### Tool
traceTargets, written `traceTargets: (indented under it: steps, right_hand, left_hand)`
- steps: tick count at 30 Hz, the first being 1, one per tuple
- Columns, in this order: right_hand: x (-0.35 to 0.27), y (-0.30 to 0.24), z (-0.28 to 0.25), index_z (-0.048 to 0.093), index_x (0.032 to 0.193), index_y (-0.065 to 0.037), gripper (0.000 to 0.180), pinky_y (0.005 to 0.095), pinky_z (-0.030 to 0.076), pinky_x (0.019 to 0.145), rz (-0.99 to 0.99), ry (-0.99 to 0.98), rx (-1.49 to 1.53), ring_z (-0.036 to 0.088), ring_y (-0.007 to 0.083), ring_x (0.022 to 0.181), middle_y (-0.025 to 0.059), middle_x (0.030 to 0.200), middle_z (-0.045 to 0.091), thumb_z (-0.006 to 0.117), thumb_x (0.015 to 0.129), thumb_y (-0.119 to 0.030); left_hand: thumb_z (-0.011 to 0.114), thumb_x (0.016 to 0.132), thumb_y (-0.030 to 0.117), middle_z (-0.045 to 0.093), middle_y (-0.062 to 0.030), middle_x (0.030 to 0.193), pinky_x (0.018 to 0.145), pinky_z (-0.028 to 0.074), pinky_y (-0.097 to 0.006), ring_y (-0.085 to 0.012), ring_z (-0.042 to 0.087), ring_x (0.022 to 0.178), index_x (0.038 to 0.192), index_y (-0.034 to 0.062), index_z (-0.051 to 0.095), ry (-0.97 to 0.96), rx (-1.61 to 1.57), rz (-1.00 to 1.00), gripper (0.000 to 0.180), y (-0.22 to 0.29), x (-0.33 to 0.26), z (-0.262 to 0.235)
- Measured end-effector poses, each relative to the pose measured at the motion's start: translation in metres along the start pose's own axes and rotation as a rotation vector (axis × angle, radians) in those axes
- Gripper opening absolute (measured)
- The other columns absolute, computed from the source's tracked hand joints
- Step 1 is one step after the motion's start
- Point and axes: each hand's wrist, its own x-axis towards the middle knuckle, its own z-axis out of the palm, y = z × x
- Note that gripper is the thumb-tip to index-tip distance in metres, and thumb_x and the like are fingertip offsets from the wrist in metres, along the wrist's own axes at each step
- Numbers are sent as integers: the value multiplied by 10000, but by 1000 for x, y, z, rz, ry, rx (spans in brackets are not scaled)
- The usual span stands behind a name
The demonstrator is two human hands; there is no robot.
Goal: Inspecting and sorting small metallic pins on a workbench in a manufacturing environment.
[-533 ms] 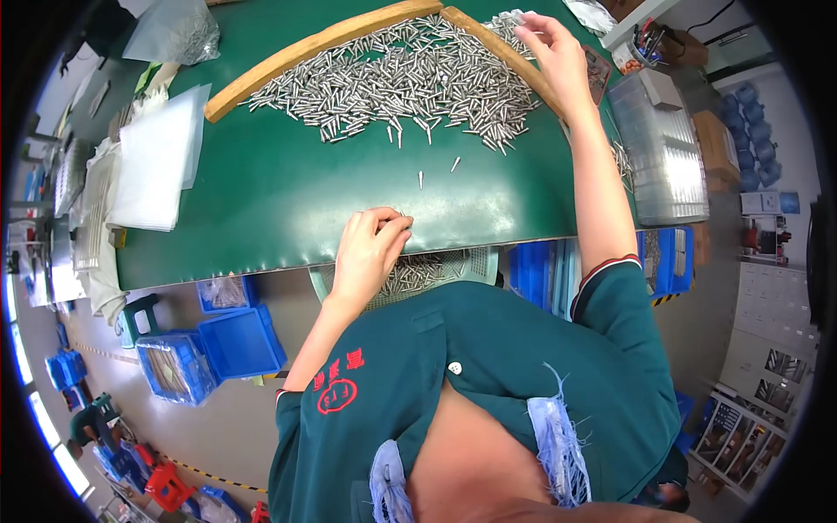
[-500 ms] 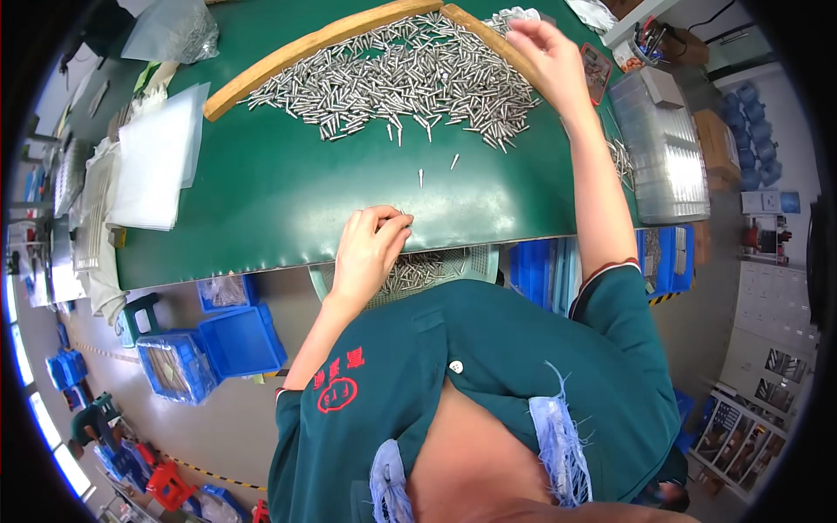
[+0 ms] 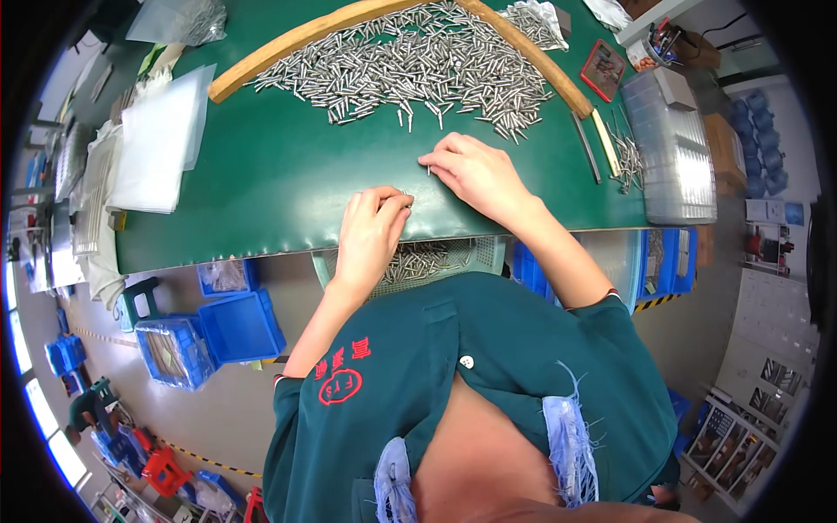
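Observation:
A wide heap of small silver metal pins (image 3: 418, 74) with narrowed tips spreads over the far part of the green tabletop (image 3: 288, 187). My left hand (image 3: 370, 231) rests near the table's front edge, thumb and fingers pinched together. Small bits of metal show at its fingertips, so it holds one or more pins, mostly hidden. To its right and a little farther off, my right hand (image 3: 479, 179) is closed in a pinch. A single pin (image 3: 428, 170) shows under its thumb and forefinger, partly covered by them.
Wooden strips (image 3: 296, 45) border the heap. Below the table edge, a pale green basket (image 3: 495, 258) holds more pins. Clear plastic trays (image 3: 667, 148) stack at the right, beside thin rods and a red-framed box (image 3: 602, 70). Plastic sheets (image 3: 157, 144) lie left.
My right hand has come from the right wooden strip down to the table's middle and pinched a pin where loose ones lay. My left hand stays nearly in place, still pinched.

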Motion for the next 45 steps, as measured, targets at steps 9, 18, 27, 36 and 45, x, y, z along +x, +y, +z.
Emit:
traceTargets:
  steps: [9, 18, 27, 36, 45]
  right_hand:
    - [-12, -24, 4, 640, 973, -112, 172, 362, 514, 692, 97, -97, 83, 631, 232, 821, 50, 900, 608, 671, 824, -193]
    - [-11, -25, 10, 629, 1067, -104, 306, 390, 505, 695, 49, -105, 161, 621, 257, 859, 61, 934, 593, 701, 803, -240]
    - [-12, -35, 14, 651, 1019, -114, 274, 382, 508, 686, 45, -80, 219, 610, 235, 881, 29, 969, 573, 703, 801, -272]
    - [-13, -42, 24, 682, 930, -164, 197, 319, 510, 646, -71, 24, 22, 591, 172, 804, -27, 904, 588, 727, 767, -265]
    - [-42, -51, 9, 659, 984, -174, 211, 314, 539, 671, -114, -191, 88, 590, 165, 892, -51, 972, 606, 687, 779, -213]
  left_hand:
    - [689, 796, 94, 591, -76, 1009, 803, 457, -364, -270, 557, 940, 1013, 71, 628, -20, -24, -88, 227, 2, -2, -13]
    - [727, 758, 163, 558, -41, 894, 750, 420, -362, -232, 538, 851, 901, 94, 644, -4, 141, -102, 178, -7, -9, -18]
    - [721, 771, 202, 547, -35, 862, 738, 405, -363, -229, 532, 820, 886, 108, 650, 1, 168, -142, 164, -3, -9, -16]
    - [534, 956, 108, 663, -57, 995, 722, 499, -232, -104, 623, 817, 1092, 43, 655, -118, -748, -596, 193, 0, -48, -29]
    - [448, 987, 169, 603, -201, 1164, 973, 491, -404, -280, 612, 1076, 1216, -50, 510, -538, -1860, -1122, 323, -2, -45, 2]
